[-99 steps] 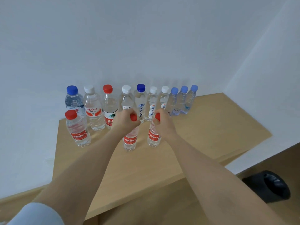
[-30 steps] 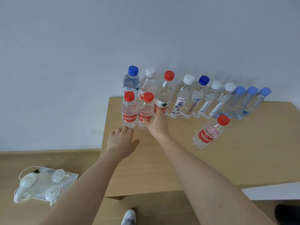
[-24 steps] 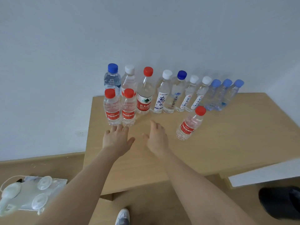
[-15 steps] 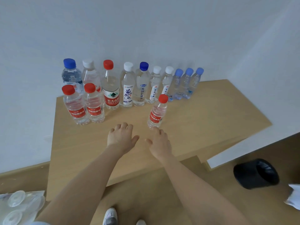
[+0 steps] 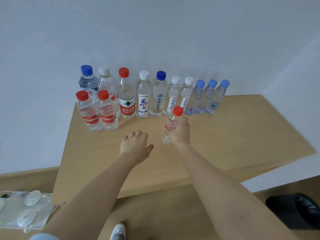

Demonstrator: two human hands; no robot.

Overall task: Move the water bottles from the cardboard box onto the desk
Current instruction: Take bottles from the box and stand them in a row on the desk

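A person's view down at a pale wood desk [image 5: 242,135] set against a white wall. The right hand [image 5: 178,134] wraps its fingers and thumb around the body of a small red-capped bottle [image 5: 173,121] near the middle of the desk. The bottle leans slightly, and it is not clear whether its base rests on the wood or is just lifted.

The left hand [image 5: 135,146] hovers palm down just beside it. Its fingers are loosely bent and it holds nothing.

A back row [image 5: 143,96] of ten bottles stands upright along the wall, with caps of blue, white and red. In front of the row's left end stands a front pair [image 5: 97,116], side by side, matching the gripped bottle. The cardboard box is out of view.

On the floor lie clear plastic packaging [image 5: 26,210] at the lower left, a black bin [image 5: 294,210] at the lower right and a shoe [image 5: 118,231] at the bottom edge.

This looks like the placing step. The likely next move is to carry the gripped bottle left and set it upright beside the front pair. That calls for a level base and a gentle release, without nudging the neighbouring bottles.
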